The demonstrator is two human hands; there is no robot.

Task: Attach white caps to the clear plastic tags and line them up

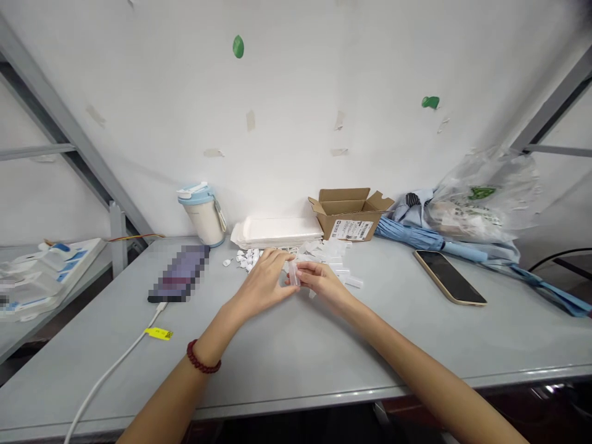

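Note:
Over the middle of the desk, a small clear plastic tube (293, 273) stands nearly upright between my two hands. My left hand (261, 280) has its fingertips at the tube's top and its thumb near the bottom. From the other side, my right hand (321, 282) pinches the same tube between thumb and fingers. Behind my left hand lies a scatter of small white caps (248, 259), partly covered by the fingers. A heap of similar clear plastic tubes (340, 268) lies just beyond my right hand.
Against the wall are a stack of white padded envelopes (282, 231), an open cardboard box (349, 216) and a cream-and-blue tumbler (203, 216). A phone on a cable (180, 274) lies left, another phone (448, 277) right. A blue umbrella (411, 234) and plastic bag (485, 197) are behind it.

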